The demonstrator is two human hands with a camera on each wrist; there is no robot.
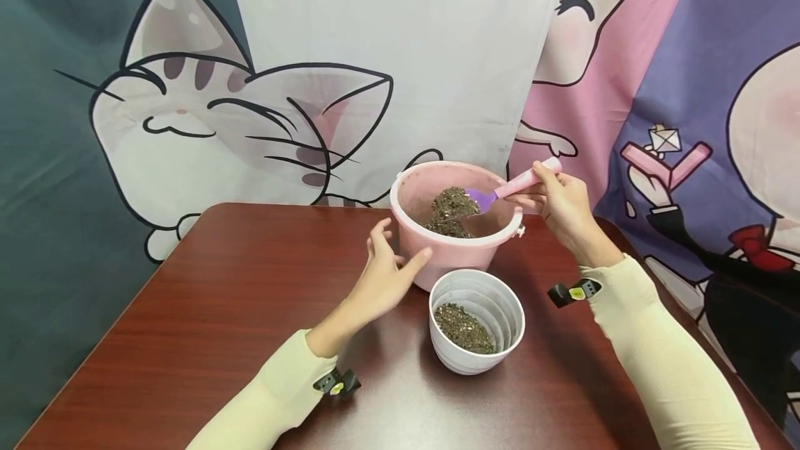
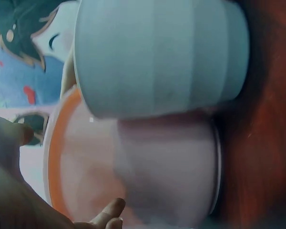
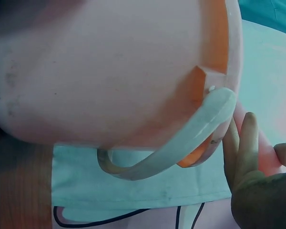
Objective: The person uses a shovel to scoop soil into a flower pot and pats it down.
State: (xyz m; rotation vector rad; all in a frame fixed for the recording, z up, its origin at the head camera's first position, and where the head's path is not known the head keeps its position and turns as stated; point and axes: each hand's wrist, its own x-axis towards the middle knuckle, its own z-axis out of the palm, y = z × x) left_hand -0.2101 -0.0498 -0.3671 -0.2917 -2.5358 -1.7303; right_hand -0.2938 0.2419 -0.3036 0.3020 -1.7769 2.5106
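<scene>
My right hand [image 1: 567,208] pinches the pink handle of a scoop [image 1: 514,186], thumb and fingers together on it. The scoop's purple blade, heaped with dark soil, sits inside the mouth of a pink bucket [image 1: 446,253], just above more soil. My left hand [image 1: 382,276] holds nothing; its thumb and fingers are spread apart beside the bucket's wall, and I cannot tell whether they touch it. Close in front of the bucket, a white pot [image 1: 459,360] stands upright on the reddish-brown table [image 1: 281,283], partly filled with soil. The bucket's pale bail [image 3: 167,155] hangs against its outer side. Each of my cuffs bears a small black device [image 1: 575,292] with a yellow-green label, its marks too small to read. Behind the table hangs a cloth [image 1: 400,19] printed with a smiling cat [image 1: 200,137].
</scene>
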